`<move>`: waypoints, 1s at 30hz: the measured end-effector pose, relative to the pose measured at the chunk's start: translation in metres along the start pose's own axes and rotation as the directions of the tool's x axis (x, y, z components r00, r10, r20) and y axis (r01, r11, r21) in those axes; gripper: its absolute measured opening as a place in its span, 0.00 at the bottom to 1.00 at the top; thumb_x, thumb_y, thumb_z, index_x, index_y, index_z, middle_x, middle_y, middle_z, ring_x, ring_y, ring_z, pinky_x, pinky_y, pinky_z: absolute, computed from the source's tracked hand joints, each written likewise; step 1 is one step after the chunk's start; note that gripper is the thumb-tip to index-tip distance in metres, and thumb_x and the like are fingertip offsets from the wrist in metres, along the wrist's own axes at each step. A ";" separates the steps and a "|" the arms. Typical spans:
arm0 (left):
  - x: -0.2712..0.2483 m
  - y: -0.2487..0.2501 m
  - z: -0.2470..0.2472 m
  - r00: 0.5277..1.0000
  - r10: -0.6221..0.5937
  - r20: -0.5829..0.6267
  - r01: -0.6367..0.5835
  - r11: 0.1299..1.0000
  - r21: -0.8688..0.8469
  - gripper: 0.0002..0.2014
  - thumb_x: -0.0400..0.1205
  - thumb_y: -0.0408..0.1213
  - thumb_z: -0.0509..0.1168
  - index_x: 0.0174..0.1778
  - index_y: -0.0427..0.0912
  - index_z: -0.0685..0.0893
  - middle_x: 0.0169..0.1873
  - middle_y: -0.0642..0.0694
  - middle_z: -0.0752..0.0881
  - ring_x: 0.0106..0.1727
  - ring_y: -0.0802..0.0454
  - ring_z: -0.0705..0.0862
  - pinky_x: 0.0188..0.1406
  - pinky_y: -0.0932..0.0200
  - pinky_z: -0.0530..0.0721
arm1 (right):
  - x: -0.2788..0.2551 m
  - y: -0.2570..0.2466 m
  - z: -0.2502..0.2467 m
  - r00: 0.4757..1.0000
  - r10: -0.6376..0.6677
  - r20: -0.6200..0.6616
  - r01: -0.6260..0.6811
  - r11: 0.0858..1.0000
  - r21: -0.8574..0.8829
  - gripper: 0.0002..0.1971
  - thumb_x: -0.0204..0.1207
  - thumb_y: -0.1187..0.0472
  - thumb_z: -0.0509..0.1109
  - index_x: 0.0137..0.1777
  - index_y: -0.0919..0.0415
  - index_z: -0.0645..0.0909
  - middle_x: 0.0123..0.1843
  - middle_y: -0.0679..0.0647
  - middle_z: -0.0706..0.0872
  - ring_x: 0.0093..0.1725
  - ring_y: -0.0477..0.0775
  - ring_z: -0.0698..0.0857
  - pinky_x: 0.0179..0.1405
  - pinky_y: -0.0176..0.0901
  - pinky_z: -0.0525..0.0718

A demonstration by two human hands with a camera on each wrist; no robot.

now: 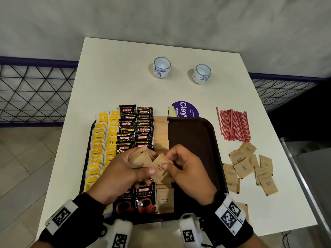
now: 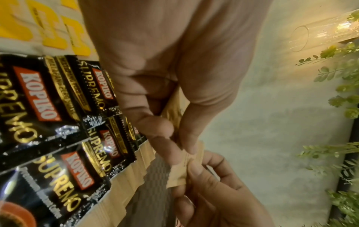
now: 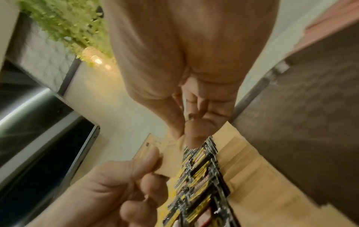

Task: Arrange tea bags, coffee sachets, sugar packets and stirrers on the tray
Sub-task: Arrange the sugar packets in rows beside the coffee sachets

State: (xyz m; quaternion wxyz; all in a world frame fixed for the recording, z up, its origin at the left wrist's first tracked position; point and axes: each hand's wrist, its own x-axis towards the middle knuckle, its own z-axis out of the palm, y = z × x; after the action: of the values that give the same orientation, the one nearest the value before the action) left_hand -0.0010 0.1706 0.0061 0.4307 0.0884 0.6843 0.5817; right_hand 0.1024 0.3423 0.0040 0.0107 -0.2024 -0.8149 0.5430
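Step in hand, by my reading: dealing brown sugar packets one at a time from a held stack into the column on the tray point(image 1: 206, 126). Left to right across the tray: tea bags point(image 1: 100, 149) fill the left edge, coffee sachets point(image 1: 136, 129) run next to them, then the sugar column point(image 1: 161, 133) along the tray's middle; the right half is bare. To do this well, peel only the top packet, keep it flat and square to the column, and lay it overlapping its neighbour so the row stays straight beside the sachets; the gap under the hands, between the far packets and the single packet point(image 1: 164, 200) near the front edge, looks like the spot to fill. Left hand point(image 1: 125, 169) is curled around a small stack of sugar packets point(image 1: 139, 158), thumb on top. Right hand point(image 1: 186, 165) pinches one packet point(image 1: 160, 167) between thumb and forefinger, touching the stack, both held just above the tray's middle. Loose sugar packets point(image 1: 250, 167) lie off the tray near the table's right edge, with the stirrers point(image 1: 232, 125) beyond them, untouched.
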 end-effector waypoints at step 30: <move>0.035 0.030 0.001 0.970 0.133 -0.203 -0.100 0.981 0.164 0.10 0.79 0.34 0.76 0.52 0.54 0.91 0.40 0.50 0.94 0.30 0.45 0.92 0.25 0.67 0.82 | 0.073 0.022 -0.059 0.996 0.068 -0.060 -0.080 0.970 -0.231 0.10 0.74 0.66 0.76 0.40 0.48 0.85 0.40 0.47 0.89 0.43 0.48 0.88 0.48 0.39 0.84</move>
State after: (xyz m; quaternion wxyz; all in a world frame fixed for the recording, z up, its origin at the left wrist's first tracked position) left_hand -0.0333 0.2024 0.0155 0.3118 0.0985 0.7626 0.5581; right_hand 0.0562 0.4266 -0.0067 -0.0123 -0.2463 -0.8645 0.4381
